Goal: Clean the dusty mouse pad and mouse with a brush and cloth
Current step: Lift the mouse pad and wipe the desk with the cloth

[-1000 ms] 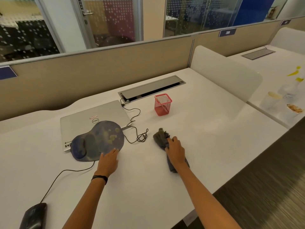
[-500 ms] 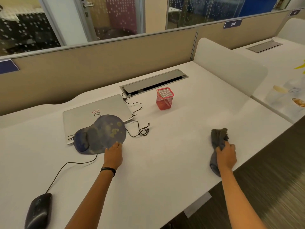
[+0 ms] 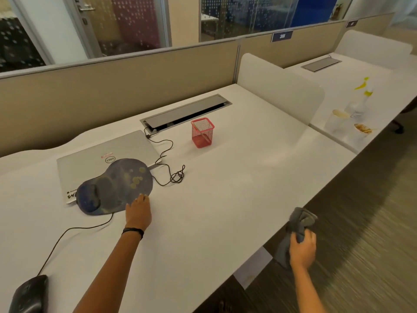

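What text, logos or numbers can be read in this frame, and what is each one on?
"DELL": logo on the laptop lid.
"388", middle digit unsure: blue sign on the partition.
"W…": corner sticker on the lid, the rest hidden by the mouse pad.
Unreadable: red-striped lid sticker, far blue sign, bottle label.

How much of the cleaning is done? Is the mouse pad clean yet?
Nothing looks done yet. The mouse pad shows yellowish spots, and the left hand touches its edge. In hand: the right hand grips the grey cloth out past the edge of the desk. Left: wiping the pad and cleaning the mouse, which lies untouched.
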